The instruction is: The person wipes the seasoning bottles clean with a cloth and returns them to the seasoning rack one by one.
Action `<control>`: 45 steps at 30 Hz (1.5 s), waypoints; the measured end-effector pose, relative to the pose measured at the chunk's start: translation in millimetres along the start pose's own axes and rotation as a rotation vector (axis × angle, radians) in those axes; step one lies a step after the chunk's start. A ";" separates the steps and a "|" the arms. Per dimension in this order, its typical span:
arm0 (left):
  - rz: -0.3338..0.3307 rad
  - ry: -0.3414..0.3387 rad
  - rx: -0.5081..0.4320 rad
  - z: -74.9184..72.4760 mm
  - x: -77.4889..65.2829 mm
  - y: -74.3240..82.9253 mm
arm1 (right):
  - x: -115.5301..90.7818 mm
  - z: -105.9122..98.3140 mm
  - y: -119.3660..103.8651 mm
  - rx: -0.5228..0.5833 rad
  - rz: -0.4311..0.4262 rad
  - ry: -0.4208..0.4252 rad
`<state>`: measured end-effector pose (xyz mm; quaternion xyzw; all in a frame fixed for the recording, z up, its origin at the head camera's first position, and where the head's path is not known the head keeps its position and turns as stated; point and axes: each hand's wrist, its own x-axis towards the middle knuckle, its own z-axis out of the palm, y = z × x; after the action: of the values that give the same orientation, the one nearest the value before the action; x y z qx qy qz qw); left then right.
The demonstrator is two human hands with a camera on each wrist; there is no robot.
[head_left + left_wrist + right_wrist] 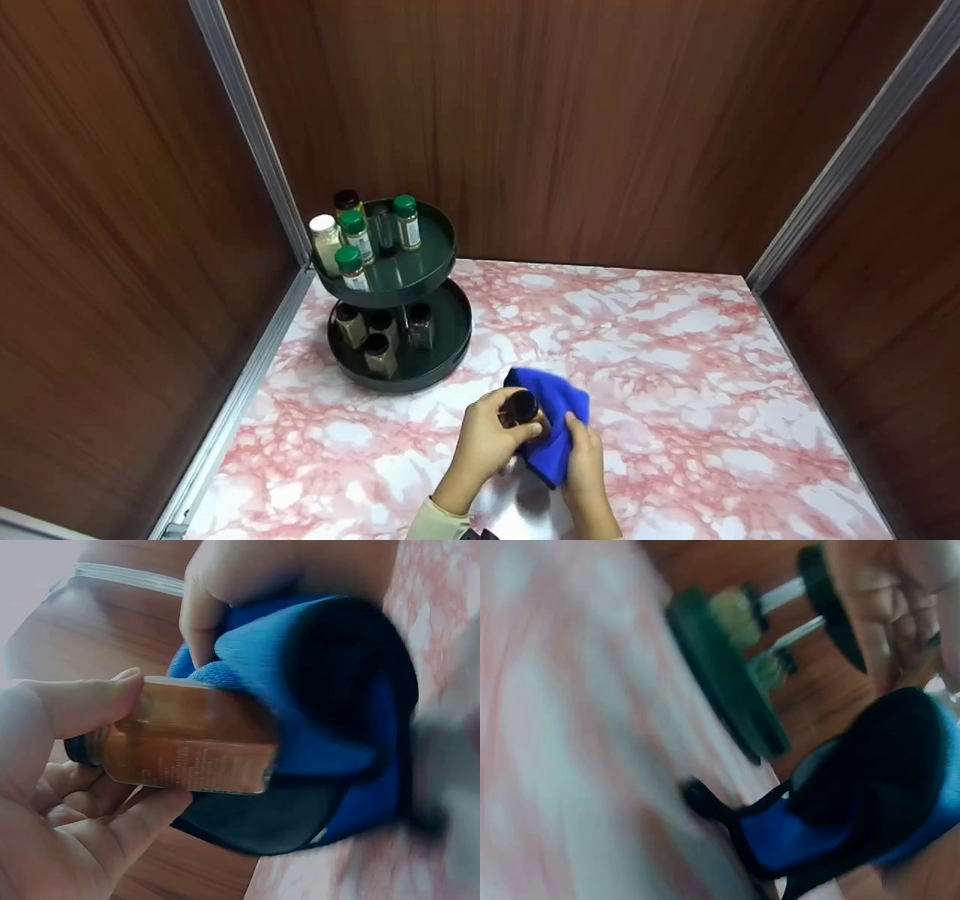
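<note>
My left hand [482,436] grips a small spice jar [196,744] with a black cap and reddish-brown contents. In the left wrist view the jar lies sideways between thumb and fingers, its label text too blurred to read. A blue cloth [553,394] with black edging is pinched in my right hand [586,463]. Folds of this cloth touch the jar's base end and partly cover it. In the right wrist view the cloth hangs blurred near the left hand's fingers, and the jar is mostly hidden. Both hands are above the table near its front.
A dark green two-tier round rack [420,379] stands at the back left. Its upper tier carries several bottles with green, white and dark caps; several dark-capped jars [381,358] stand below. The pink-and-white marbled table [697,390] meets brown wood-grain panels [555,127] behind and at both sides.
</note>
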<state>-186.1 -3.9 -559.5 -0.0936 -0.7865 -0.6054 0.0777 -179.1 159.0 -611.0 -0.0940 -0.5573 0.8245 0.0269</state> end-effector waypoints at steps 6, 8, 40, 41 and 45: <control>0.057 0.101 -0.028 -1.6 -1.0 -3.0 | 1.0 -3.0 1.0 0.282 0.212 -0.150; 0.063 0.136 -0.063 -3.4 0.9 -4.4 | -1.3 -5.7 -0.7 0.225 0.246 -0.147; 0.011 0.158 -0.266 -11.0 -4.9 -3.9 | -0.3 4.4 -18.3 0.249 0.080 -0.014; 0.009 0.156 -0.265 -9.4 -6.5 -4.1 | -1.2 7.1 -16.4 0.255 0.077 -0.027; 0.029 0.176 -0.275 -6.7 -8.9 -6.3 | -8.0 11.7 -8.8 0.216 0.088 -0.068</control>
<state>-178.9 -12.5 -565.8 -0.0614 -0.6848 -0.7122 0.1417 -173.9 150.5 -597.7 -0.0871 -0.4611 0.8829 -0.0183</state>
